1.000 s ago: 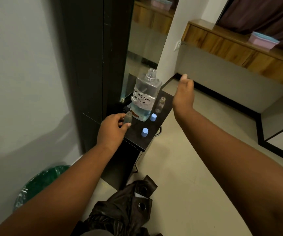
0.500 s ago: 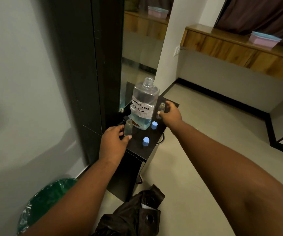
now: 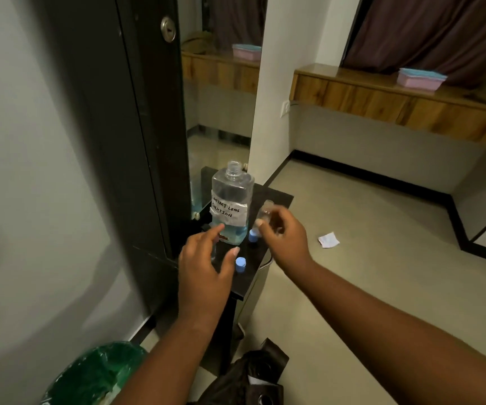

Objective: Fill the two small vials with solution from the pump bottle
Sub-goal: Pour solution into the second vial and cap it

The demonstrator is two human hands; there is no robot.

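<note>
On the small black table (image 3: 277,197) beside the mirrored wardrobe door (image 3: 148,112), the left hand (image 3: 203,267) hovers with fingers spread and relaxed, gripping nothing. 1 small clear vial (image 3: 213,254) stands just under its fingers, mostly hidden by them, and whether a finger touches it cannot be told. Its forefinger points toward the base of the solution bottle (image 3: 231,206), which stands upright just beyond the hand. The bottle is clear, has an open neck with no pump or cap on it, carries a handwritten paper label reading "CONTACT LENS SOLUTION", and holds pale blue liquid only in its lowest part. 1 blue cap (image 3: 240,263) sits on the table just right of the left thumb. A second blue cap (image 3: 253,235) sits near the bottle's right corner, just left of the right hand. The right hand (image 3: 282,232) pinches the second vial (image 3: 266,210) between thumb and curled fingers, lifted off the table and tilted, to the right of the bottle. This vial is blurred, and its contents cannot be told. Low in the view, a green-lined bin (image 3: 95,375) stands at the left and a dark bag (image 3: 250,378) lies on the floor. A scrap of white paper (image 3: 328,239) lies on the floor right of the table.
</note>
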